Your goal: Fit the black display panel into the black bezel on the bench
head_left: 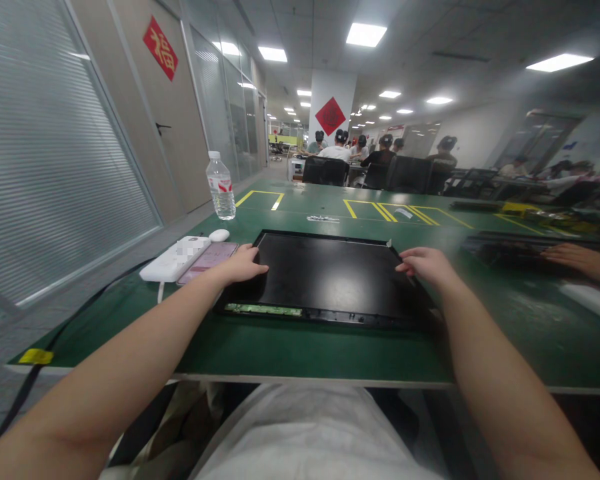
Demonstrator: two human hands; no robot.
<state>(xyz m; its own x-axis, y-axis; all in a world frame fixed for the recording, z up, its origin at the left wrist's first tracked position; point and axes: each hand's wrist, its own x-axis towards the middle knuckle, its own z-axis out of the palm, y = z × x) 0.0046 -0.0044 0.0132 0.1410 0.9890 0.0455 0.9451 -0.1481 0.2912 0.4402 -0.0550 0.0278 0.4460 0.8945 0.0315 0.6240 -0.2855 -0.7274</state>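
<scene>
A black flat display panel [325, 273] lies in front of me on the green table, a strip of green circuit board [263, 309] along its near edge. My left hand [244, 264] grips the panel's left side, thumb over the top and fingers round the outer edge. On the opposite side, my right hand [427, 265] has its fingers closed at the right edge near the far corner. A small light tab [389, 244] sticks up at that corner. The undersides of both grips are hidden.
Left of the panel are a white power bank [173, 259], a phone [207, 261], a white oval case [219, 235] and a water bottle [221, 187]. Small strips [323, 219] lie beyond it. A co-worker's hand [583, 260] rests on another dark panel at the right.
</scene>
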